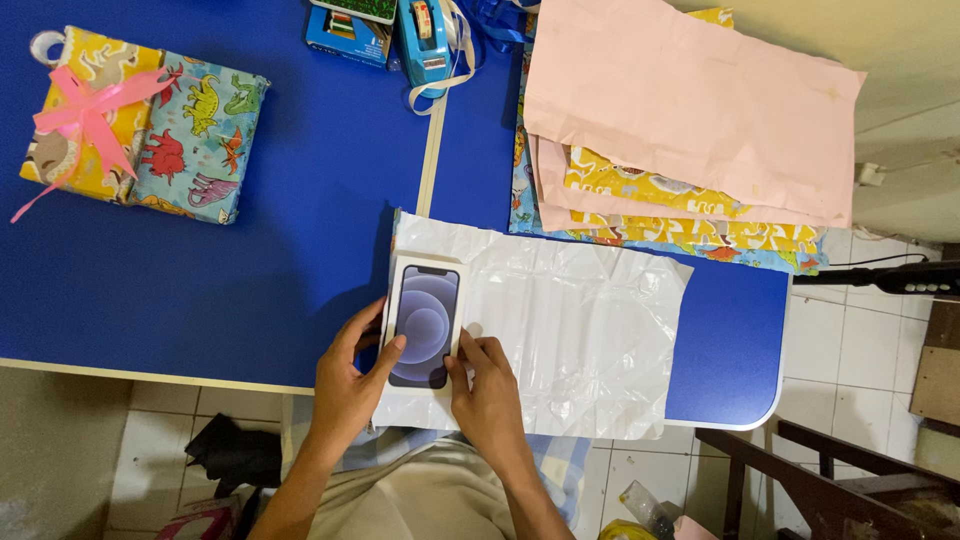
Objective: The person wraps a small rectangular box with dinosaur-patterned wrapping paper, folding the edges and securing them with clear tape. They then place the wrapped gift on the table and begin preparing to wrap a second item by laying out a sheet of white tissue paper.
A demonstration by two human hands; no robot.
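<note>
A white phone box [425,322] with a picture of a dark phone on its lid lies on the left end of a crinkled white sheet of wrapping paper [570,330]. My left hand [350,385] holds the box by its left edge and near corner. The fingers of my right hand [487,392] press against its right near edge. Both hands rest at the near edge of the blue table [250,270].
Two wrapped gifts, one with a pink bow [85,110] and one in dinosaur paper [198,135], lie at the far left. A blue tape dispenser [425,40] stands at the back. Pink and patterned paper sheets [690,110] are stacked at the right. A dark chair [830,480] stands below right.
</note>
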